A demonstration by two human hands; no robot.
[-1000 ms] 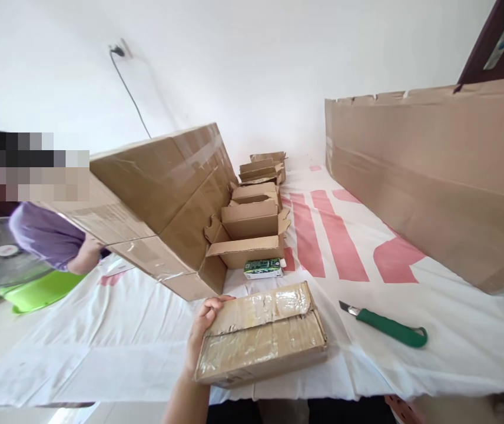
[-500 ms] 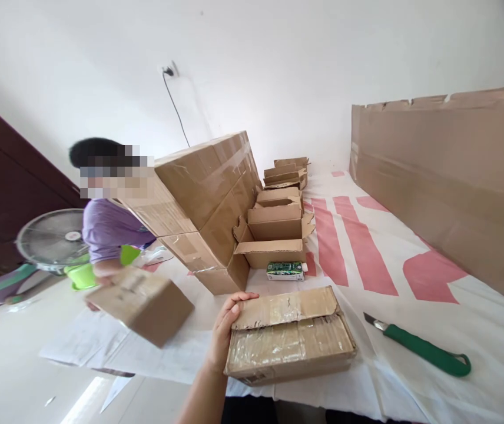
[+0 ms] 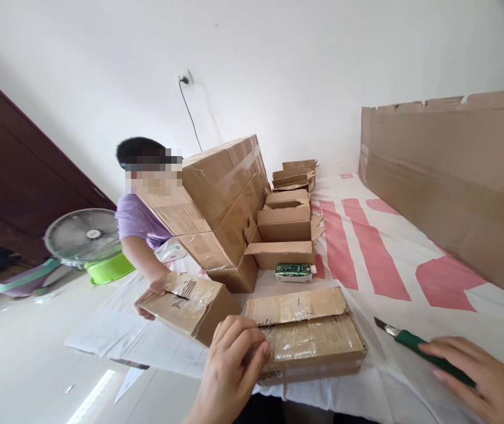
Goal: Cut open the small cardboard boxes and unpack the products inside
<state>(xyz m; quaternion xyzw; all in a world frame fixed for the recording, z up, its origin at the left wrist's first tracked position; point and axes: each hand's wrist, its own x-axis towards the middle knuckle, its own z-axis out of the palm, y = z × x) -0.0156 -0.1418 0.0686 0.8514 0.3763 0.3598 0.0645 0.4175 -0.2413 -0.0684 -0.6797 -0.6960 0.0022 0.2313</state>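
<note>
A taped cardboard box lies before me on the cloth, its top flap slightly raised. At its left end, my left hand is closed with curled fingers; what they hold, if anything, is hidden. On the right, my right hand has its fingers and thumb around the green handle of a utility knife, whose blade points away to the left. Behind the box sits a small green-and-white carton. At the left, another person's hand holds a second cardboard box.
Stacked taped boxes stand at centre left. Beside them runs a row of open cardboard boxes. A large cardboard panel rises on the right. A person in a purple shirt, a fan and a green basin are at left.
My left hand has shifted to the near left end of the box and curled. My right hand has come in at the knife. The other person's box is now closer to mine.
</note>
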